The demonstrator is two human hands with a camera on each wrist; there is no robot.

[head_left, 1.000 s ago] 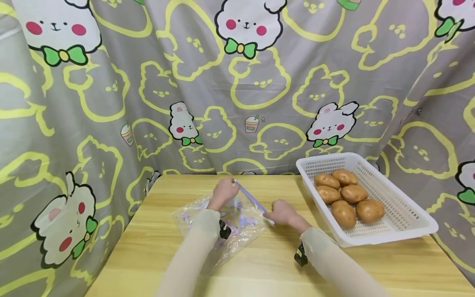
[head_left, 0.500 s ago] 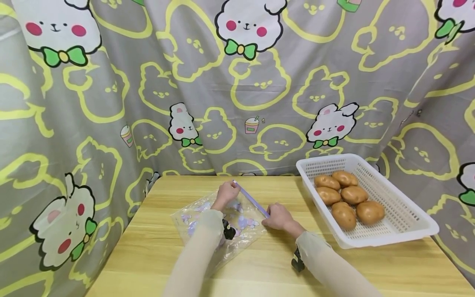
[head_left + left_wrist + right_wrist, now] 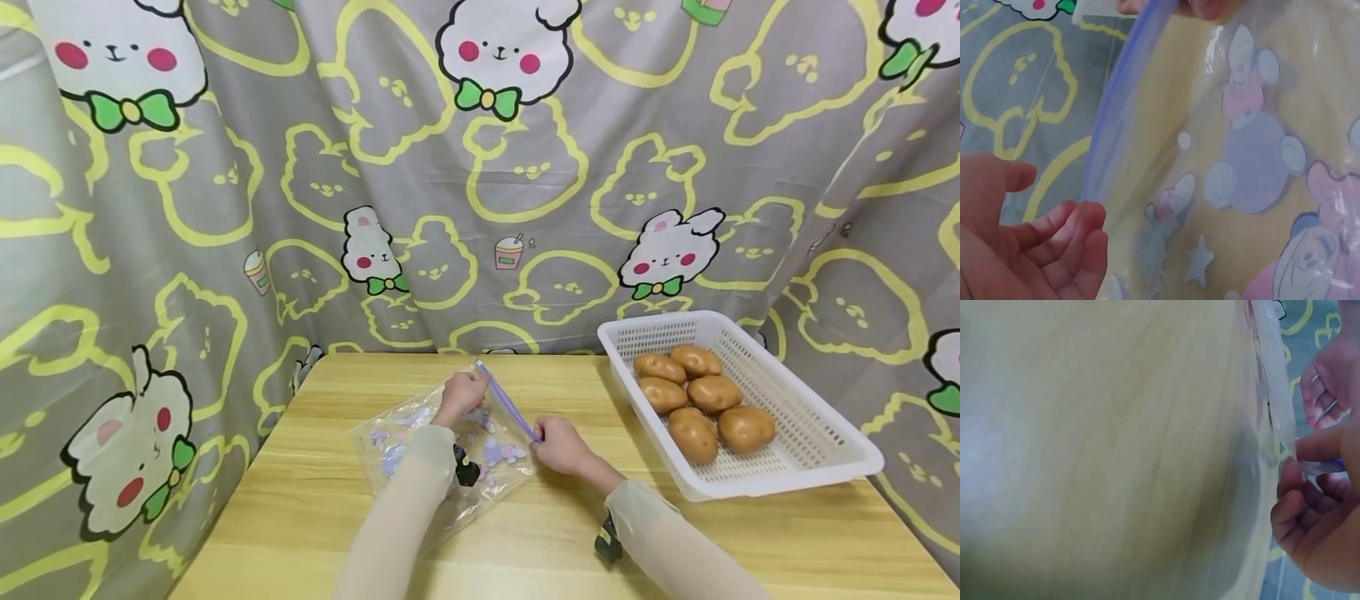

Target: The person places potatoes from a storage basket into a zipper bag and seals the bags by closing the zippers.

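A clear plastic zip bag [image 3: 483, 450], printed with pastel cartoon figures, lies on the wooden table under both hands. Its purple zip edge [image 3: 510, 406] runs slantwise from the left hand down to the right, its two purple lines slightly parted midway. My right hand [image 3: 564, 446] pinches the near end of that edge between thumb and fingers, as the right wrist view also shows. My left hand [image 3: 462, 393] is beside the far end; in the left wrist view its fingers [image 3: 1088, 240] are loosely bent next to the bag's edge, with the thumb apart from them.
To the right stands a white slotted plastic basket [image 3: 806, 396] with several brown potatoes [image 3: 716, 392] in its left part. A grey curtain [image 3: 480, 183] with cartoon rabbits hangs behind the wooden table [image 3: 300, 500] and along its sides.
The zip edge was straight before and now bows, with its two lines showing apart. My left hand has shifted slightly right. The potatoes and basket stay in place.
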